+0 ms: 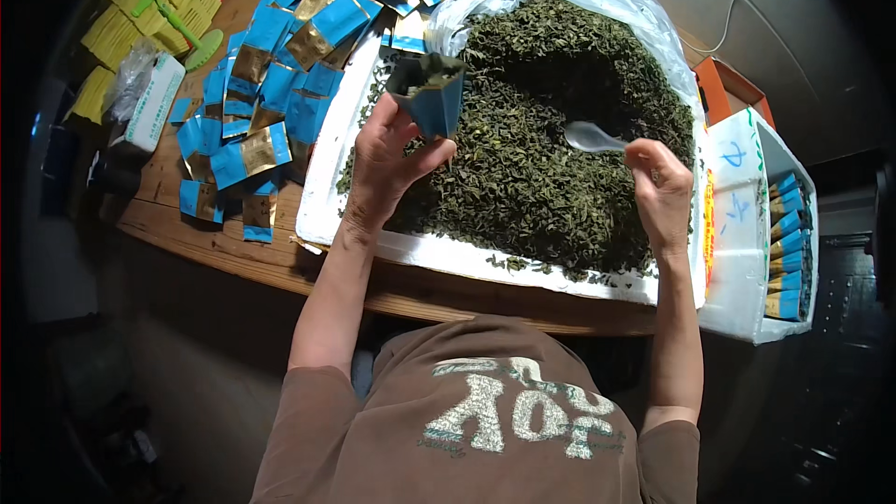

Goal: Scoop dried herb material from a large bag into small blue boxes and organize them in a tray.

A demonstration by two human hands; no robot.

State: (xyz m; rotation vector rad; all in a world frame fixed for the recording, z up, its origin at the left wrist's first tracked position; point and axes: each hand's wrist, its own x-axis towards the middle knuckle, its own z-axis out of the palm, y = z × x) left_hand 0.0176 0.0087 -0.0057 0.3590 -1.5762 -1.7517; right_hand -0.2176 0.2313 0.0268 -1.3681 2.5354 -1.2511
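My left hand (392,161) grips a blue foil tea packet (435,108) whose mouth gapes, with some leaves visible at the top. In my right hand (656,171) is a clear plastic spoon (595,137), its bowl pointing left above the leaves and holding no visible heap. Below both hands spreads a large mound of dark green dried tea leaves (511,189). The mound lies in a white foam box (448,252), lined at the far side with a clear plastic bag (651,10). Stray leaves rest along the near rim.
Many blue and gold packets (259,84) pile up left on the wooden table (210,245). Yellow paper bundles (154,0), a green plastic stand (203,49) and a white box (155,101) lie farther left. Rightward stand a foam box (735,224) with upright packets and an orange box (735,91).
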